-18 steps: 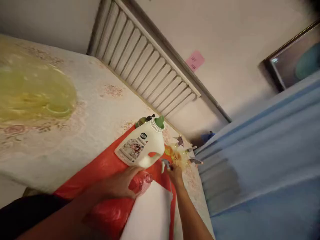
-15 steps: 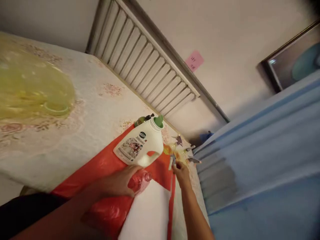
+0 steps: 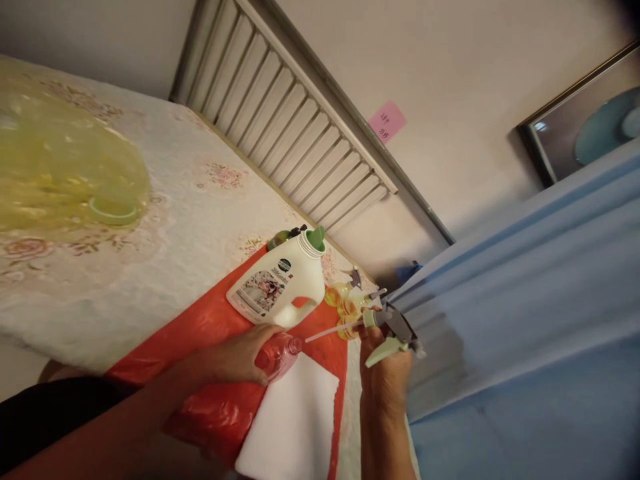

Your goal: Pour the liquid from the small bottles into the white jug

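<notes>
My left hand is wrapped round a small clear bottle, which looks pinkish over the red sheet; its threaded neck is uncapped. In my right hand is a grey and pale green trigger sprayer head. Its thin dip tube points left, the tip just short of the bottle's mouth. Right behind my left hand stands a large white detergent jug with a green spout and a picture label. Several spray bottles with yellow-orange contents stand between the jug and my right hand.
A red plastic sheet lies on the flowered tablecloth, with a white paper pad on it. A yellow plastic bag sits at the left. Behind the table is a radiator; a blue curtain hangs at the right.
My right hand has come up and nearer with the sprayer head, which now shows whole with its tube towards the bottle. My left hand stays round the bottle.
</notes>
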`<state>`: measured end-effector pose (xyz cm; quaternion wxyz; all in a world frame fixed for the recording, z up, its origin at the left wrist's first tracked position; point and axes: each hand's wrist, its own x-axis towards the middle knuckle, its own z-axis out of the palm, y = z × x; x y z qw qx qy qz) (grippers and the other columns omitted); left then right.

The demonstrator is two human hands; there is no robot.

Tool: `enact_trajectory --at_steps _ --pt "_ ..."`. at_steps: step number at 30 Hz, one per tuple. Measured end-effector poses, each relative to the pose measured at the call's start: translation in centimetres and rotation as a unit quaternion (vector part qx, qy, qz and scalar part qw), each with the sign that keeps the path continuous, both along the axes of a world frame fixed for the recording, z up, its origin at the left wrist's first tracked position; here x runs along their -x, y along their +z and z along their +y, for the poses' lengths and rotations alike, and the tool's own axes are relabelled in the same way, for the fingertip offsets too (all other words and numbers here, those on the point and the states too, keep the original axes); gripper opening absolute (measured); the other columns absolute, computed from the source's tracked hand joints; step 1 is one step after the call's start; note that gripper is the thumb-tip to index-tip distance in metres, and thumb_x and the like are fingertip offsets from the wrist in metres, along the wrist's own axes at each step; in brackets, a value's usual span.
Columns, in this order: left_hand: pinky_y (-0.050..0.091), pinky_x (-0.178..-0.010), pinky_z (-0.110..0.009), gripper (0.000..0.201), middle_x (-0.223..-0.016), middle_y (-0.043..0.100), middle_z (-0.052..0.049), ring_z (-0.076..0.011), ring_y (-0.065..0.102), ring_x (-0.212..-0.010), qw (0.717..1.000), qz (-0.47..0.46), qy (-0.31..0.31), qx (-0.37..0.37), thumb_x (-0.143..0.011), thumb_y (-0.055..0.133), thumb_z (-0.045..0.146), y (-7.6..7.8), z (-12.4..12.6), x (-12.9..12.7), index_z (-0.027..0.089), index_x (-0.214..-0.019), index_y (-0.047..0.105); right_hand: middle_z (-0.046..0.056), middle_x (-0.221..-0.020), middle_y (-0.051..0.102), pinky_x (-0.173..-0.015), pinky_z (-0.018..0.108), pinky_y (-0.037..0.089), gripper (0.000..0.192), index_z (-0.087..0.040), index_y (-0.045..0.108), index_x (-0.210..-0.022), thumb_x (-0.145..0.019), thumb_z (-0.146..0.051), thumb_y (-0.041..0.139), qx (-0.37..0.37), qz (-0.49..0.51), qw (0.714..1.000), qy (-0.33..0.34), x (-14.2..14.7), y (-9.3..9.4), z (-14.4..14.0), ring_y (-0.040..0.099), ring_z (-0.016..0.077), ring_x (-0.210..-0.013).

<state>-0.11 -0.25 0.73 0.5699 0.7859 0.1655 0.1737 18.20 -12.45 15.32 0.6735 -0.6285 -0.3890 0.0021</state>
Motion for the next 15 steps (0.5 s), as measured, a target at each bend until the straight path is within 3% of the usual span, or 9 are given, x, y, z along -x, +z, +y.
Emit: enact_trajectory --at_steps 5,15 --pt "0.038 -0.110 -0.037 0.088 -0.145 0.047 -0.006 -0.0293 0.043 -0.134 1.000 0.009 0.002 0.000 -0.058 0.074 0.021 0.1 0.1 0.0 0.024 -0.139 0.040 0.006 -0.086 0.073 -0.072 0.035 0.055 0.030 -0.016 0.069 -0.100 -0.070 -0.020 0.070 0.067 -0.017 0.997 0.021 1.2 -1.9 0.4 0.068 0.0196 -0.073" --pt "0.036 -0.112 -0.038 0.090 -0.145 0.047 -0.007 -0.0292 0.042 -0.135 1.000 -0.021 -0.004 -0.014 -0.056 0.074 0.017 0.0 0.1 -0.3 0.024 -0.139 0.041 0.002 -0.085 0.072 -0.071 0.028 0.052 0.025 -0.019 0.072 -0.095 -0.071 -0.020 0.068 0.182 0.019 0.977 0.109 2.2 -7.9 0.5 0.064 0.0181 -0.076"
